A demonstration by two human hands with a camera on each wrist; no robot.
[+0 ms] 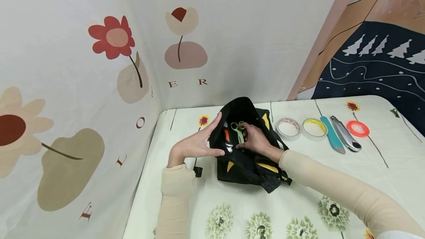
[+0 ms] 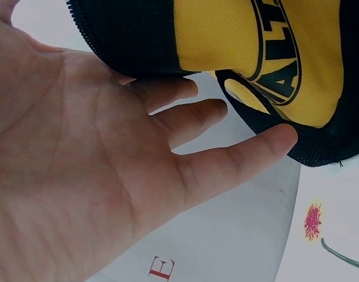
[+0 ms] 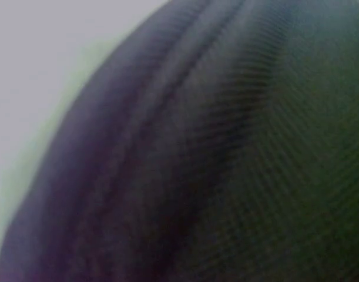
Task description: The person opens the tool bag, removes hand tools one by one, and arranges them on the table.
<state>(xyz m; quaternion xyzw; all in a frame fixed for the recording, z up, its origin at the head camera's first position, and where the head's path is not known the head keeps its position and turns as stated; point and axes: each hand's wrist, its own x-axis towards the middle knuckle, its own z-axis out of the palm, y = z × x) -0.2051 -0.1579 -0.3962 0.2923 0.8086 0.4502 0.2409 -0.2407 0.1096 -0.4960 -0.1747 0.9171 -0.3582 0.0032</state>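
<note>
A black tool bag with yellow patches stands unzipped on the table, its mouth spread wide. My left hand touches the bag's left rim, thumb and fingers spread apart. In the left wrist view its fingers lie straight against the yellow and black side. Inside the bag, my right hand pinches a pair of scissors with light green handles. Beside the scissors sit an orange and black tool and a silver metal piece, partly hidden. Dark ribbed fabric fills most of the right wrist view.
Right of the bag lie a clear tape roll, a yellow-cored tape roll, a teal cutter, a grey utility knife and an orange tape roll. A fabric-covered wall rises behind the table.
</note>
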